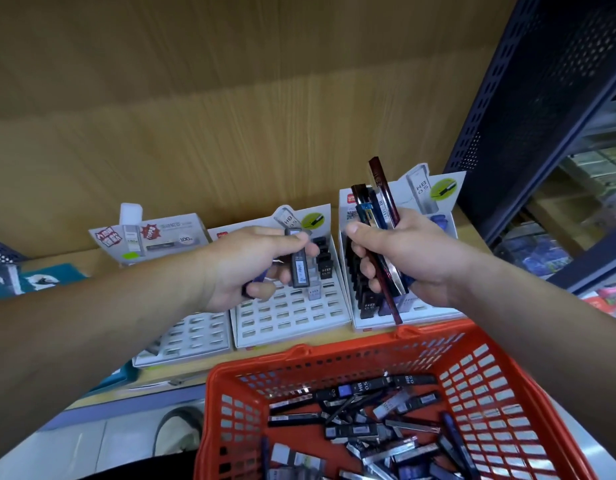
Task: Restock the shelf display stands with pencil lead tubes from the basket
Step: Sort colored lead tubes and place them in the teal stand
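Observation:
My left hand [254,268] pinches a clear lead tube [300,261] with a barcode label, held over the middle white display stand [285,323]; a blue tube sits lower in the same palm. My right hand [400,258] grips a bundle of lead tubes [379,216], dark red, blue and black, fanned upward above the right display stand [372,325], which holds rows of black and purple tubes. The left display stand [192,337] shows mostly bare slots. The red basket [472,358] at the bottom holds several loose lead tubes [375,420].
The stands sit on a wooden shelf [57,265] with a wood-grain back panel. A dark blue perforated shelf upright [541,109] rises at the right, with stocked shelves beyond it. Blue packs [36,280] lie at far left.

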